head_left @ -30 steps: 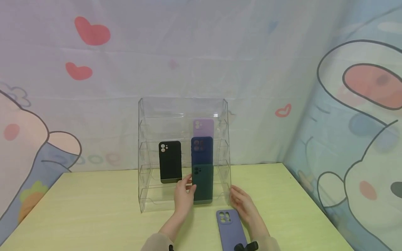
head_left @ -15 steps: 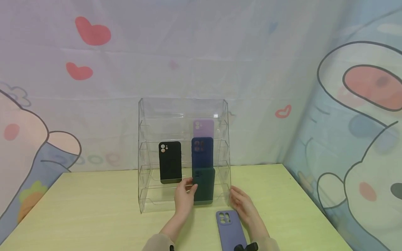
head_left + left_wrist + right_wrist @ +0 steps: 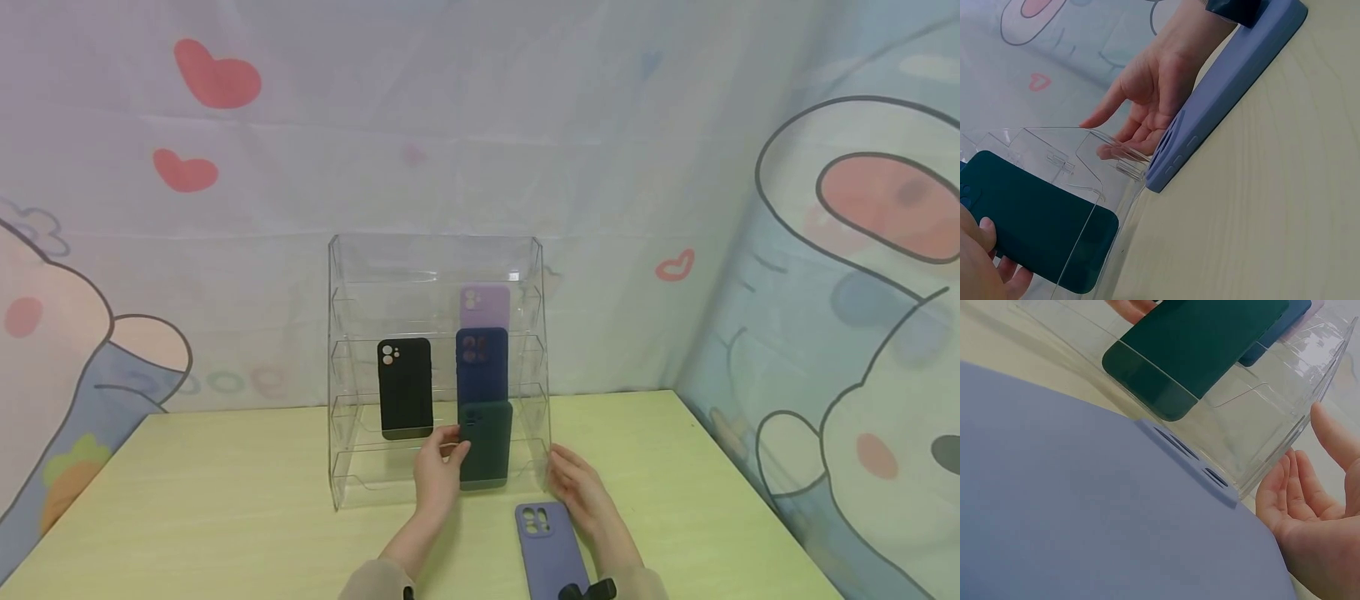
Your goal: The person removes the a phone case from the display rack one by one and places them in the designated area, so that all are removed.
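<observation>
My left hand point(image 3: 437, 468) pinches the left edge of a dark green phone case point(image 3: 486, 450), thumb in front and fingers behind. This case leans slightly forward in the lowest tier of a clear acrylic rack point(image 3: 435, 250); in the right wrist view its bottom end sits behind the front lip. My right hand point(image 3: 583, 493) touches the rack's right side with fairly straight fingers, thumb apart in the right wrist view. Beside that hand a lavender-blue phone case point(image 3: 551, 546) lies on the table. Behind the green case stands a navy phone case point(image 3: 482, 362), its lower part hidden.
Higher in the same column is a light purple phone case point(image 3: 485, 306). A black phone case point(image 3: 405, 387) stands in the rack's left column. The rack is on a pale yellow wooden table point(image 3: 187, 492), with a printed cloth point(image 3: 420, 108) hanging behind.
The green case's top edge has come down and forward and shifted slightly right, with my left hand sinking a little. My right hand and the other cases have stayed put.
</observation>
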A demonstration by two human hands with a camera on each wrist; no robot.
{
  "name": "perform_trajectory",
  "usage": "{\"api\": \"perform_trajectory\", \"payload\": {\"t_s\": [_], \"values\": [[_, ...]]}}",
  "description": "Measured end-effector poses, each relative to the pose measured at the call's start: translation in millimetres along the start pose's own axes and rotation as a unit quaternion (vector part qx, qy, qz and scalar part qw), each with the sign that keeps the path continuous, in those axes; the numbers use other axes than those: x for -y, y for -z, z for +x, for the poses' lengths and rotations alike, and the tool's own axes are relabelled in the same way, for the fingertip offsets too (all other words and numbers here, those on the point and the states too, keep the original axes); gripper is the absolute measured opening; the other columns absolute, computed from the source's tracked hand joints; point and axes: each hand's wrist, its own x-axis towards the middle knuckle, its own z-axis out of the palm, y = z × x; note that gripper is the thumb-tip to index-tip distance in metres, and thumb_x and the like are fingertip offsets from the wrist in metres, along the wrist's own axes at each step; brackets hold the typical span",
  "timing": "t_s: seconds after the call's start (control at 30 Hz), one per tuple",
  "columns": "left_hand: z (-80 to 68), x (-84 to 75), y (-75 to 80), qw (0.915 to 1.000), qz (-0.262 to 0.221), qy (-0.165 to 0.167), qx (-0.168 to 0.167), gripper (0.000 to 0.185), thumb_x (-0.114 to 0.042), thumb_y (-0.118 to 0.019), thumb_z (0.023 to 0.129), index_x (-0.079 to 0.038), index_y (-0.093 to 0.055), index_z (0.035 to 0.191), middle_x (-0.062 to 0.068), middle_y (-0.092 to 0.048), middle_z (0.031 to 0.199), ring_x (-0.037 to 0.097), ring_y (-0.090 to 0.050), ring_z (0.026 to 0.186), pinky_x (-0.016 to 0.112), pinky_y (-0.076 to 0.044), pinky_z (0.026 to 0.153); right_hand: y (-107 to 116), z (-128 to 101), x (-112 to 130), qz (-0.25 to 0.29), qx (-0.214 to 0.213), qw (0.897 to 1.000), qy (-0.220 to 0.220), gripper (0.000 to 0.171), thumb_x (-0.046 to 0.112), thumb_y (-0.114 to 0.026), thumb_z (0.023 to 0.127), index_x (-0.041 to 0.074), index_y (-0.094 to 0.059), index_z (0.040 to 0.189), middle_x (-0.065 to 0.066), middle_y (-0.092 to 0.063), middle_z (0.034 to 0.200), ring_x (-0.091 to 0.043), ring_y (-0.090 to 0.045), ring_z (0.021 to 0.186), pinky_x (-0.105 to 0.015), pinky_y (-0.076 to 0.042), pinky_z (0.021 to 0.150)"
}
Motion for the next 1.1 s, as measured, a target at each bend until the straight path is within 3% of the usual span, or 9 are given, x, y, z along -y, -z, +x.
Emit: {"api": "perform_trajectory", "payload": {"t_s": [0.57, 1.1], "values": [[2.0, -9.9, 11.9, 0.9996, -0.021, -0.008, -0.015, 0.019, -0.003, -0.068, 0.087, 0.0, -0.067, 0.106, 0.013, -0.067, 0.099, 0.026, -0.064, 0.087, 0.026, -0.053, 0.075, -1, -1, 0, 0.0, -0.003, 1.0, 0.003, 0.05, 0.009, -0.049, 0.098, -0.01, -0.033, 0.142, -0.005, -0.057, 0.117, -0.011, -0.053, 0.103, -0.019, -0.048, 0.088], [-4.8, -18.6, 30.0, 0.9904, -0.112, 0.077, 0.028, 0.03, 0.0, -0.065, 0.089, 0.014, -0.06, 0.115, 0.022, -0.062, 0.102, 0.013, -0.062, 0.074, 0.032, -0.06, 0.071, 0, -2, -1, -0.001, 0.002, 1.0, 0.004, 0.051, 0.009, -0.049, 0.099, -0.01, -0.032, 0.143, -0.007, -0.056, 0.119, -0.012, -0.053, 0.104, -0.019, -0.048, 0.088]]}}
